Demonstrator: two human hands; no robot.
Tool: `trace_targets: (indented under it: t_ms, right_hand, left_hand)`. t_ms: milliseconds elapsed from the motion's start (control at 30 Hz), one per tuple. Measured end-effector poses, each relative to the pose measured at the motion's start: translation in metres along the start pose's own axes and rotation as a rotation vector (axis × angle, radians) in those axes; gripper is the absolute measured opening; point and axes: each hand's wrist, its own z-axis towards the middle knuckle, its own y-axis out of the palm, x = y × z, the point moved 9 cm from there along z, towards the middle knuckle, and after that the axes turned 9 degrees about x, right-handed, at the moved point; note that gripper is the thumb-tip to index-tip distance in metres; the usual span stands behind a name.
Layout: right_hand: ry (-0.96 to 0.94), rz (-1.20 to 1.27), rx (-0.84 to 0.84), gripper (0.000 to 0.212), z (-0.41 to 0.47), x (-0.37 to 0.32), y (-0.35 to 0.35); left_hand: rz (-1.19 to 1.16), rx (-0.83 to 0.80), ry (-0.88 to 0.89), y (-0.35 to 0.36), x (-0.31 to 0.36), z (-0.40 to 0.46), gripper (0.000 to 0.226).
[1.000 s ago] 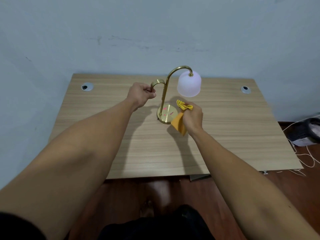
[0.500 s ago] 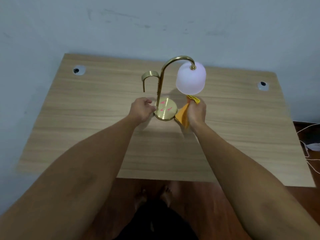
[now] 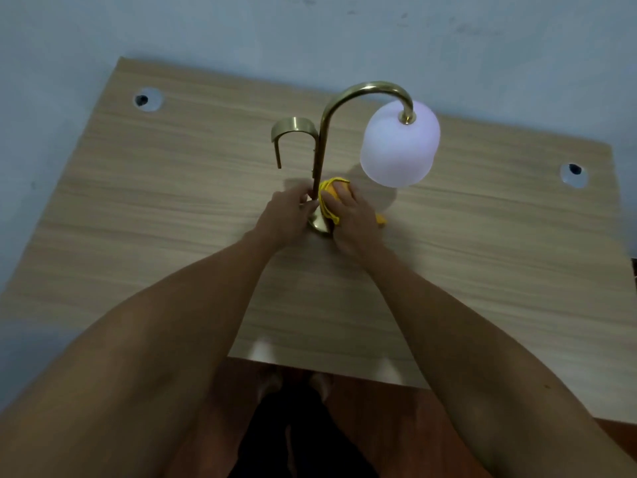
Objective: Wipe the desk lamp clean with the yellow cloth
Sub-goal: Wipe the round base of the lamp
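Note:
A brass desk lamp [image 3: 324, 139] with a curved neck, a small side hook [image 3: 291, 127] and a frosted white shade [image 3: 400, 146] stands mid-desk. My left hand [image 3: 286, 215] grips the bottom of the stem just above the round base [image 3: 319, 225]. My right hand [image 3: 351, 215] presses the yellow cloth [image 3: 329, 194] down on the base, right of the stem. The hands and cloth hide most of the base.
The wooden desk [image 3: 172, 208] stands against a pale blue wall. Two round cable holes sit in it, one at the back left [image 3: 147, 99] and one at the right [image 3: 573, 174]. Its front edge runs below my forearms, with reddish floor beneath.
My left hand left the side hook and came down to the stem's bottom. My right hand carried the cloth from beside the base onto it. The view tilted downward and closer.

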Motion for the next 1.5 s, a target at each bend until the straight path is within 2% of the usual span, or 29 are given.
trace_targets:
  t_ms: [133, 233, 333, 467, 633, 733, 800, 867, 1033, 1167, 1267, 1333, 1400, 1500]
  right_hand:
    - [-0.084, 0.006, 0.018, 0.054, -0.004, 0.005, -0.008]
    - [-0.067, 0.001, -0.015, 0.063, 0.006, -0.005, -0.008]
    - [-0.142, -0.051, -0.107, 0.069, 0.011, -0.014, 0.006]
    - [-0.228, -0.028, -0.089, 0.06, -0.008, -0.005, -0.001]
    - [-0.15, -0.032, -0.095, 0.063, 0.006, -0.011, -0.001]
    - [-0.213, -0.027, -0.188, 0.056, -0.001, -0.02, 0.006]
    - [-0.24, -0.008, -0.129, 0.052, -0.017, -0.021, -0.01]
    - [-0.163, 0.016, -0.123, 0.059, -0.026, -0.006, -0.015]
    - [-0.047, 0.062, -0.115, 0.042, -0.008, -0.019, -0.014]
    - [-0.197, 0.059, -0.134, 0.046, -0.025, -0.03, -0.013]
    - [-0.127, 0.061, -0.113, 0.044, -0.027, -0.007, -0.02]
    - [-0.121, 0.059, -0.051, 0.038, -0.022, -0.013, -0.028]
    - [-0.142, 0.048, -0.081, 0.039, -0.017, -0.025, -0.022]
    - [-0.306, 0.047, -0.141, 0.041, -0.022, -0.036, -0.013]
  left_hand:
    - [0.076, -0.023, 0.05, 0.003, 0.004, 0.001, 0.014]
    - [0.142, -0.031, 0.097, 0.006, 0.005, 0.002, 0.018]
    - [0.186, -0.029, 0.136, 0.009, 0.006, 0.002, 0.026]
    - [0.199, -0.026, 0.131, 0.01, 0.005, 0.002, 0.023]
    - [0.194, -0.038, 0.106, 0.014, 0.001, 0.003, 0.018]
    - [0.203, -0.048, 0.117, 0.014, 0.002, 0.004, 0.023]
    - [0.201, -0.051, 0.13, 0.012, 0.005, 0.004, 0.02]
    - [0.191, -0.063, 0.118, 0.012, 0.005, 0.004, 0.016]
    - [0.191, -0.064, 0.126, 0.012, 0.007, 0.005, 0.016]
    - [0.191, -0.071, 0.123, 0.012, 0.007, 0.006, 0.016]
    - [0.209, -0.074, 0.113, 0.011, 0.005, 0.008, 0.014]
    - [0.203, -0.069, 0.116, 0.011, 0.005, 0.008, 0.015]
    - [0.18, -0.057, 0.12, 0.011, 0.006, 0.008, 0.015]
    - [0.174, -0.058, 0.132, 0.011, 0.008, 0.009, 0.015]
